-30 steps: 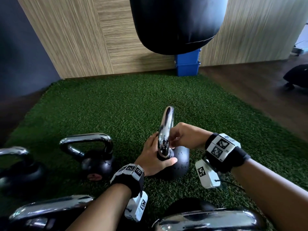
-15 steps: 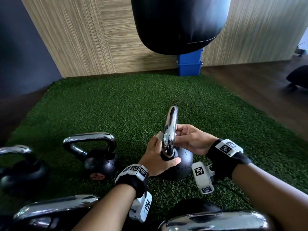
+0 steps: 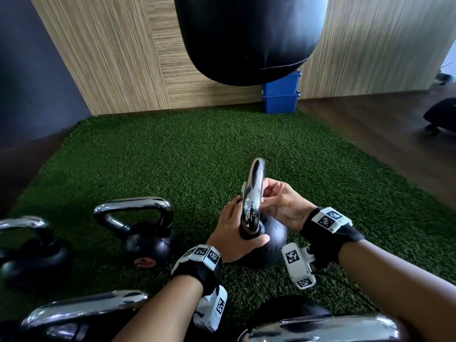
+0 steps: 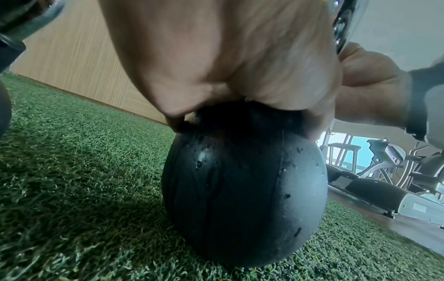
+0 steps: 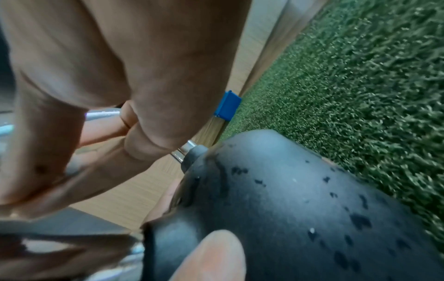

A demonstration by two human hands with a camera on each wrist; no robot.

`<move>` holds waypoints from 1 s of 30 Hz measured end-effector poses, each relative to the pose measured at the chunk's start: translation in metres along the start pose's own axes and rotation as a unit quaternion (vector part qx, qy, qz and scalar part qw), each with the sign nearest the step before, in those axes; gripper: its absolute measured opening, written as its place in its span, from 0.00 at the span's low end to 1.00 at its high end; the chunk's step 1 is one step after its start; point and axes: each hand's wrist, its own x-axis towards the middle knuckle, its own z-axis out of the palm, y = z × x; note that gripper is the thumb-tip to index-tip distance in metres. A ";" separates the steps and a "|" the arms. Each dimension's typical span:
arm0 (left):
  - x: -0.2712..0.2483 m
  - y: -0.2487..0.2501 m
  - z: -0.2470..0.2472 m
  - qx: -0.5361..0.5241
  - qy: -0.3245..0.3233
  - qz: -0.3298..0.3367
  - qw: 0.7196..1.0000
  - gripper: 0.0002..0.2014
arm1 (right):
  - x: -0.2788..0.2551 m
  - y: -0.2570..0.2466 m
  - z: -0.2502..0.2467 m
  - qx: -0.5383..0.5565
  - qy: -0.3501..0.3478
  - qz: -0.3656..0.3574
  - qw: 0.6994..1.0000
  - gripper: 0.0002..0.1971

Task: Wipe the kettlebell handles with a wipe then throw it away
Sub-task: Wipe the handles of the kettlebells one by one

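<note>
A black kettlebell [image 3: 274, 239] stands on green turf, its chrome handle [image 3: 254, 193] edge-on to me. My left hand [image 3: 234, 230] grips it at the base of the handle, thumb across the front. From the right side my right hand [image 3: 274, 198] curls round the handle's middle and presses a white wipe [image 3: 243, 190] against the chrome. Only small bits of the wipe show. In the left wrist view the ball [image 4: 242, 186] is speckled with wet drops. The right wrist view shows the same ball [image 5: 300, 199] under my fingers.
Another kettlebell [image 3: 145, 233] stands to the left, one more [image 3: 29, 253] at the far left, two chrome handles [image 3: 81, 309] [image 3: 320, 329] nearest me. A black punching bag [image 3: 246, 33] hangs ahead above a blue bin [image 3: 281, 95]. Wooden floor [image 3: 385, 144] lies to the right.
My right hand has turned and slid a little up the handle with the wipe, fingers now spread round the chrome. The left hand and the kettlebell have stayed put.
</note>
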 end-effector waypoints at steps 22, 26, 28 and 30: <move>0.002 -0.012 0.002 -0.036 -0.047 -0.043 0.997 0.53 | 0.032 -0.004 -0.006 -0.479 0.313 -0.206 0.794 0.13; 0.002 -0.014 0.003 -0.042 -0.039 -0.039 0.998 0.58 | 0.045 -0.003 -0.003 -0.483 0.373 -0.181 0.771 0.12; 0.003 -0.014 0.004 -0.039 -0.031 -0.037 0.998 0.58 | 0.050 -0.004 -0.002 -0.494 0.384 -0.156 0.765 0.15; 0.003 -0.015 0.004 -0.046 -0.033 -0.039 0.998 0.58 | 0.052 -0.006 -0.001 -0.494 0.398 -0.130 0.762 0.14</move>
